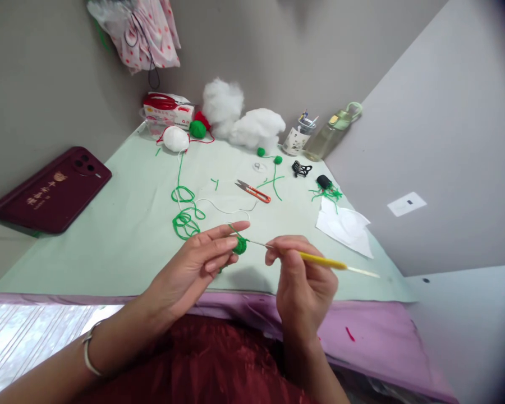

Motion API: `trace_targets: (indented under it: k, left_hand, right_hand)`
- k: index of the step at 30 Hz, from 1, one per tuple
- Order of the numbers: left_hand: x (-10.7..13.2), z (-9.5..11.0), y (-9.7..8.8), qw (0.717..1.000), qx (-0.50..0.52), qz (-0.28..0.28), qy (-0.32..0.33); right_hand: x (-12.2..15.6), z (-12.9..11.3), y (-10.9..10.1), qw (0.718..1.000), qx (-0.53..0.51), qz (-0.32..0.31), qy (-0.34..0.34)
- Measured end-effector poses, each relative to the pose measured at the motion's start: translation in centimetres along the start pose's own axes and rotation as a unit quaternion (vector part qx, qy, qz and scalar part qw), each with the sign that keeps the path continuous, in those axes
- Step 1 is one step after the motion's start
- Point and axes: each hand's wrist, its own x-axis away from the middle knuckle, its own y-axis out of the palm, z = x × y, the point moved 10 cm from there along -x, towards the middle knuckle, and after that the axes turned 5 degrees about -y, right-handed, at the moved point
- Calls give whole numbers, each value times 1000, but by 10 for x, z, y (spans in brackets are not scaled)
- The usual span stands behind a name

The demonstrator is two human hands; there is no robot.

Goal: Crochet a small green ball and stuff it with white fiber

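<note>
Between the thumb and fingers of my left hand [206, 252] is a small green crochet piece [240, 245], partly hidden by the fingertips. Green yarn [186, 224] lies in loose loops on the table beyond that hand, and a strand runs over my raised index finger. My right hand [305, 278] grips a crochet hook [322, 260] with a yellow handle, its fingers closed around it. The hook's thin metal shaft points left and its tip meets the edge of the green piece.
Orange-handled thread snips [253, 192] lie ahead on the table [122, 247]. Behind are a white yarn ball [175, 139], white stuffing [258, 128], a pen cup [298, 137] and a bottle [330, 134]. A black claw clip [302, 169] and white paper [344, 227] are right; a maroon phone [50, 188] leans left.
</note>
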Motion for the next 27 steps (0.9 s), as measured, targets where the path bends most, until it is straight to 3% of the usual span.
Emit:
trace_targets:
  k: [3,6,12,17,20,23,25,27]
  left_hand:
    - [1,6,0,998,-57,11,37]
    - [3,7,2,993,-105,10,61]
    - [4,3,-1,992,-119,11,45]
    - [5,8,-3,990,-127,21,60]
    - [8,14,-4,983,-153,28,94]
    - [12,19,-6,970,-201,54,129]
    - [13,20,-7,968,-201,64,135]
    - [9,11,-6,983,-149,46,96]
  right_hand:
    - [-2,11,8,995,-85,-16,53]
    - [-1,15,13,995,-73,-32,63]
    - [-1,25,6,988,-117,-19,97]
    - [-2,16,5,987,-133,-35,85]
    - [0,4,1,996,-70,-38,44]
    - [4,-15,5,996,20,-67,-48]
    - [10,-27,13,983,96,-98,-125]
    - [17,-36,19,956,190,-105,-198]
